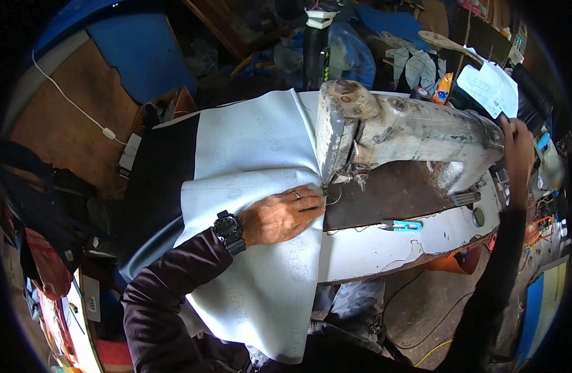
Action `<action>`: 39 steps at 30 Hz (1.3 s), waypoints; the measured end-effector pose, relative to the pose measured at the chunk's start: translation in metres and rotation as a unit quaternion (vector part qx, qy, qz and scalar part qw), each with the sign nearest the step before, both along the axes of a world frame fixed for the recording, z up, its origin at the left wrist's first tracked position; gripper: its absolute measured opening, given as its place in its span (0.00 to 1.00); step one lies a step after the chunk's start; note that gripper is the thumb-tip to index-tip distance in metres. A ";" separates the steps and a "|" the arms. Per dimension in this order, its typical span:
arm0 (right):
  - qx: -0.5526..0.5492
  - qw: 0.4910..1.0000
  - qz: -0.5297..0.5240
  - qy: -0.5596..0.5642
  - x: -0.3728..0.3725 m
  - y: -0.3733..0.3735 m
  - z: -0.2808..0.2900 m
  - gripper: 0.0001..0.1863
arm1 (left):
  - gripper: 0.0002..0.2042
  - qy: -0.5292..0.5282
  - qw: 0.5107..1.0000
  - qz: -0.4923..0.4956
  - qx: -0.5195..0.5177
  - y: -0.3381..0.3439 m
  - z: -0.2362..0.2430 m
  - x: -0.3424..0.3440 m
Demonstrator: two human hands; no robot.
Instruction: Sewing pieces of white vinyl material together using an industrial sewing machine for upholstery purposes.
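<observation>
My left hand (pixel 283 216) lies flat on a large pale grey-white sheet of synthetic leather (pixel 255 133), its fingers stretched toward the needle area of an old sewing machine (pixel 416 127). The sheet is folded over on itself, and its black face (pixel 164 152) shows at the left. One edge runs beside the machine's head; the material's lower part hangs over the table's front edge. At the far right end of the machine, my right hand (pixel 519 146) has its fingers bent at the handwheel, which is mostly hidden. A loose thread curls near the left fingertips.
Blue-handled thread snips (pixel 403 225) lie on the chipped white tabletop (pixel 360 255), in front of the machine's brown bed (pixel 382 193). Behind stand a dark bottle-like object (pixel 316 53) and an orange packet (pixel 443 88). A white paper (pixel 490 87) hangs near my right hand.
</observation>
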State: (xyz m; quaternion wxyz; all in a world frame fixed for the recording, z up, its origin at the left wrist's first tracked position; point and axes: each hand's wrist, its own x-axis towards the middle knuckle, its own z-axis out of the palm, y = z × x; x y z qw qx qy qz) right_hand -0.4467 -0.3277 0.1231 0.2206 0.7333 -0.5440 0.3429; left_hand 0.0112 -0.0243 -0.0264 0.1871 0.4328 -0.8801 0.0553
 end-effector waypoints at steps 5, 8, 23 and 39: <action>0.325 0.914 0.163 -0.179 -0.074 -0.125 0.000 0.28 | 0.21 -0.029 0.999 0.024 0.016 0.012 -0.001 -0.013; 0.194 0.944 0.222 -0.147 -0.088 -0.135 -0.027 0.26 | 0.22 -0.043 0.997 0.058 0.032 0.024 -0.011 -0.022; 0.462 0.722 0.412 -0.309 0.112 0.362 -0.142 0.16 | 0.19 0.124 0.989 0.042 0.061 0.021 -0.008 -0.021; 0.270 0.686 0.622 -0.264 0.145 0.427 -0.145 0.14 | 0.14 0.045 0.998 -0.038 0.033 0.145 0.054 -0.088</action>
